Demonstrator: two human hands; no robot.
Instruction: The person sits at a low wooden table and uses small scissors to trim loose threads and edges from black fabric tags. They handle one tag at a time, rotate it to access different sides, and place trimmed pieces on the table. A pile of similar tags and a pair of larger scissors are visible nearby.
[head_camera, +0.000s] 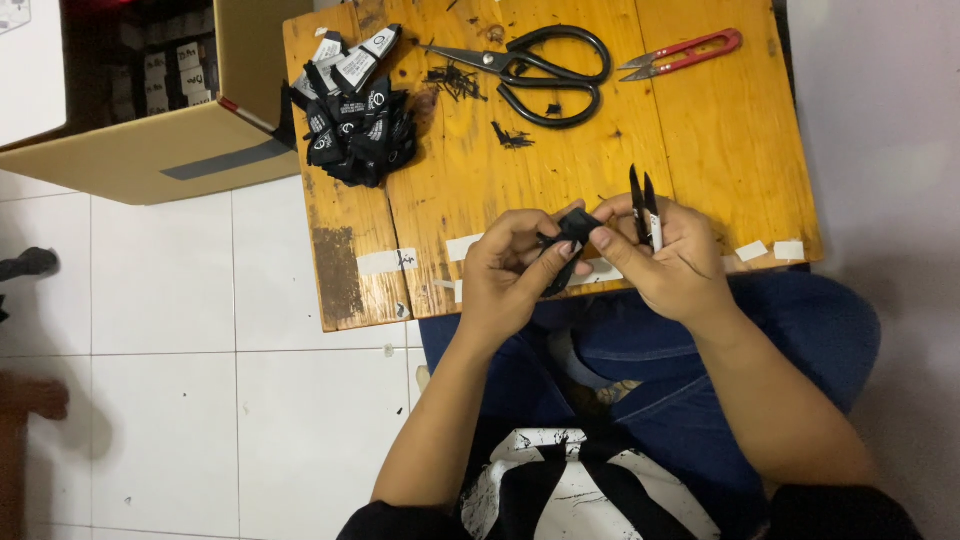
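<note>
Head view, looking down on a small wooden tabletop (700, 150) w/ a person sat behind it, knees in blue denim. Off its left edge sits an open cardboard box (150, 150) on white floor tiles. On the tabletop, back left, a heap of black woven labels (355, 125) w/ a few white ones on top; mid-back, big black scissors (545, 75) amid dark thread scraps; right of those, red-handled snips (685, 55), untouched. Bits of white tape along the front edge.

Both hands meet over the front edge. Left hand (510, 275): grip pressed together on a small black label (572, 232), thumb and forefinger pinching its lower part. Right hand (670, 260): fingertips pinch the label's upper end, and the same hand carries black thread snips (645, 205), blades pointing up and away, apparently tucked vs. the fingers (exact hold partly hidden).

Label itself: small, black, soft fabric, looks folded or bunched betw. the two hands; too small to tell any stray threads on it.

Judging from this, the job in hand seems to be trimming or checking the label. To do it well: keep the fabric taut betw. both pinches, bring the snips' tips in close to the edge, cut only loose thread, not the weave, and keep the left fingertips clear of the blades.
</note>
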